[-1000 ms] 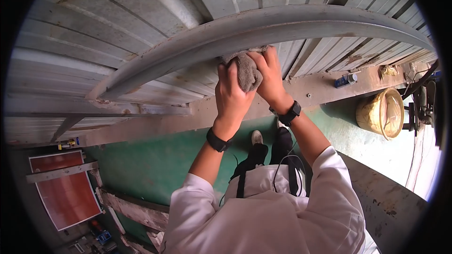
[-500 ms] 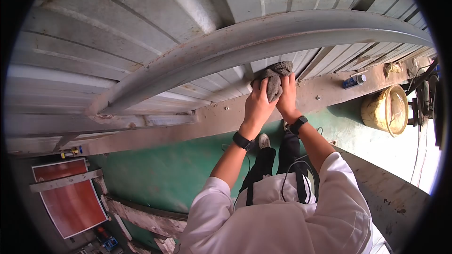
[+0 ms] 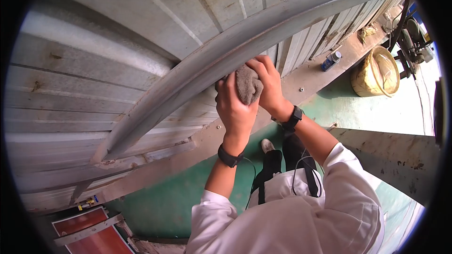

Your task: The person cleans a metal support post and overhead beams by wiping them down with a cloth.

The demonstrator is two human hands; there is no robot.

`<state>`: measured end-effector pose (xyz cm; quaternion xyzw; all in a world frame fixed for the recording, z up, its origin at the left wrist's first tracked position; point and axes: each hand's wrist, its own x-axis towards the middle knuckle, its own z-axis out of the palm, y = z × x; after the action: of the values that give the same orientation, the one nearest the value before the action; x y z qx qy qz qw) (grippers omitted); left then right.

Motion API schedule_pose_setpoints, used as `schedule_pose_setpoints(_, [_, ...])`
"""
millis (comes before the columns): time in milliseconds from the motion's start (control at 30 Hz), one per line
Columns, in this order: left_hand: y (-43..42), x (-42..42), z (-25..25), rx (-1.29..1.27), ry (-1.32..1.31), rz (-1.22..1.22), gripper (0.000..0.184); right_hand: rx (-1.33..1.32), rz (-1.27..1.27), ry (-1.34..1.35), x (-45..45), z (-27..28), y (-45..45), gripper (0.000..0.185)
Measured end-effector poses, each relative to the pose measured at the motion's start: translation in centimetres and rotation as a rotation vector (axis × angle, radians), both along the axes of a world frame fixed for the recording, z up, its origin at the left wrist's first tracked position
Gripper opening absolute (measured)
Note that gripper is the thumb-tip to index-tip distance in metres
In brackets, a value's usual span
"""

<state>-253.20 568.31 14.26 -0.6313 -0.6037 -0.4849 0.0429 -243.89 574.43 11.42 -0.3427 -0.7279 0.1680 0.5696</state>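
Observation:
A bunched grey-brown cloth [image 3: 248, 84] is held between my two hands at the underside of a long curved grey metal beam [image 3: 221, 59]. My left hand [image 3: 234, 106] has its fingers wrapped round the cloth's left side. On the right side, my right hand [image 3: 270, 84] is closed on the same cloth, its fingertips up against the beam's lower edge. The cloth's far side is hidden by my fingers and the beam. Ribbed metal panels [image 3: 75, 89] lie behind the beam.
A blue can [image 3: 331, 61] stands on the brown ledge [image 3: 308, 77]. Right of it are a yellowish bucket [image 3: 375, 73] and dark machinery [image 3: 414, 42]. A red panel [image 3: 96, 235] is at the lower left, and a grey beam [image 3: 391, 155] at the right.
The view has turned, tilting the beam. My hands and the cloth, apart from the beam half a second ago, are now back up against its underside.

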Motion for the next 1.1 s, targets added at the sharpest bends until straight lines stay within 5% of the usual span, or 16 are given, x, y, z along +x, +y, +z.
schedule_pose_setpoints(167, [3.2,2.8,-2.7,-0.069,0.029,-0.106,0.049,-0.084,-0.207,-0.145,3.7,-4.7,1.5,0.039])
schedule_pose_setpoints(367, [1.9,2.0,-12.0,-0.326,-0.108,-0.074,0.047,-0.232,-0.212,-0.477,4.0,-13.8,0.5,0.032])
schedule_pose_setpoints(500, [-1.3,-0.7,-11.9,-0.411,-0.194,-0.011,0.051,-0.208,-0.047,-0.467,1.0,-13.0,-1.3,0.028])
schedule_pose_setpoints(667, [-4.7,-4.1,-9.3,-0.178,-0.235,0.122,0.049,-0.096,0.221,-0.436,-2.8,-6.8,-2.3,0.026])
schedule_pose_setpoints(833, [-2.6,-3.6,-7.0,0.126,-0.093,0.137,0.061,0.09,0.174,-0.175,-2.4,-3.2,-0.9,0.041])
schedule_pose_setpoints(1100, [-0.1,0.0,-15.3,-0.443,-0.18,0.061,0.049,-0.36,0.122,-0.347,1.8,-14.9,-0.4,0.042])
